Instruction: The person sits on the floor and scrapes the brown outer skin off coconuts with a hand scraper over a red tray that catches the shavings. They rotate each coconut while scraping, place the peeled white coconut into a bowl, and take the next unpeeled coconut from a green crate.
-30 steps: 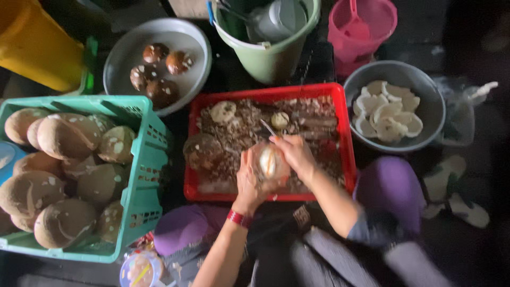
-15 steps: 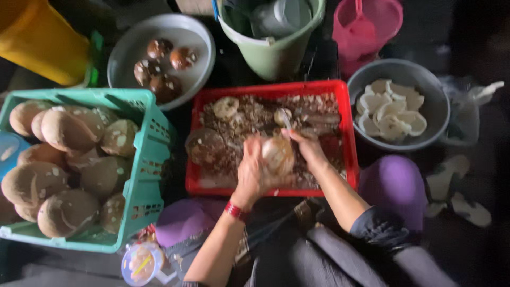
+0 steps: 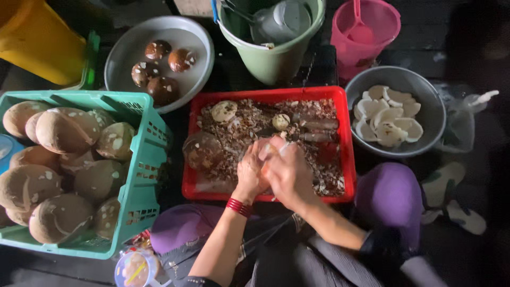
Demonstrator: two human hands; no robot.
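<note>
Both my hands meet over the red tray [image 3: 346,159], which is full of brown shell scraps. My left hand [image 3: 248,172], with a red band at the wrist, and my right hand [image 3: 289,172] close together around a pale coconut piece [image 3: 267,151] that is mostly hidden by my fingers. A knife or tool may be in my right hand, but it cannot be made out. A peeled pale piece [image 3: 224,111] and a smaller one [image 3: 280,121] lie in the tray beyond my hands.
A green basket [image 3: 142,175] of whole brown coconuts stands at the left. A grey dish [image 3: 125,53] with dark shelled pieces sits behind it. A grey bowl [image 3: 430,106] of white coconut pieces is at the right. A green bucket [image 3: 273,61], a pink jug [image 3: 366,32] and a yellow container [image 3: 37,37] stand at the back.
My hands have closed further over the coconut piece, so it shows less than before. The view has shifted slightly.
</note>
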